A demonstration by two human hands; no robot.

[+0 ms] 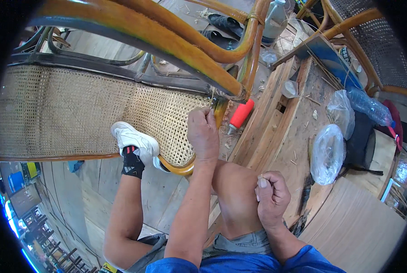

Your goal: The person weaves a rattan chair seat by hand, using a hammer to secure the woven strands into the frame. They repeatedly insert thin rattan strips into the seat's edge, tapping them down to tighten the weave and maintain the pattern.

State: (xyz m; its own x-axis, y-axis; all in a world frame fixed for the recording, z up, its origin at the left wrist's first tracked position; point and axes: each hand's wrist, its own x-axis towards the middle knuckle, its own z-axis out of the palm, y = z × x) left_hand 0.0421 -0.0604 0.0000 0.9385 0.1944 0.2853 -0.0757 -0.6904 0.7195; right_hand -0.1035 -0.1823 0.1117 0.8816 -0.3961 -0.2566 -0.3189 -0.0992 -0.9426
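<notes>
A rattan chair with a woven cane seat (171, 123) lies on its side in front of me. Its curved, varnished rattan frame (162, 41) crosses the top of the view. My left hand (202, 134) is closed, fingertips pressed together at a dark frame joint beside the cane edge; whatever they pinch is too small to make out. Over my right knee, my right hand (273, 198) is curled with the thumb against the forefinger. What it holds, if anything, cannot be made out. A red-handled tool (242, 113) lies just right of the joint, its metal end toward me.
My white shoe (135, 141) rests against the cane. To the right stands a rough wooden bench (299, 132) with scraps, a plastic cup (290, 88), clear plastic bags (327, 154) and a plastic bottle (367, 107). Black sandals (226, 25) and a jug (274, 22) are at the back.
</notes>
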